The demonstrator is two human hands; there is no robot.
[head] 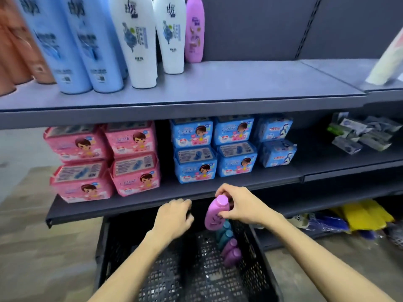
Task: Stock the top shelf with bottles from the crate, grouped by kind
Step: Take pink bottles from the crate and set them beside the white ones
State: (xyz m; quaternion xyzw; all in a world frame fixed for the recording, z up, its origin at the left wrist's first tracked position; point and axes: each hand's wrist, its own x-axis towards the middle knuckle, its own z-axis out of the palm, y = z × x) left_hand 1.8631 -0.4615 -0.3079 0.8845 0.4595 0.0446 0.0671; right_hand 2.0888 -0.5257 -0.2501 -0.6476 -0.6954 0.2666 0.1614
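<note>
Right hand [237,205]: grasped the lilac bottle [214,216] near its cap end, just above the crate [152,269].
Left hand [174,216]: fingers curled at the crate's far rim; whether it held anything could not be told.
Step, as judged: lift to the top shelf [239,83]; set upright just beside the shelved lilac bottle [194,31].
Bottle: smooth glossy plastic, rounded body.
Crate: black perforated plastic.
Shelf: flat, matte grey.
</note>
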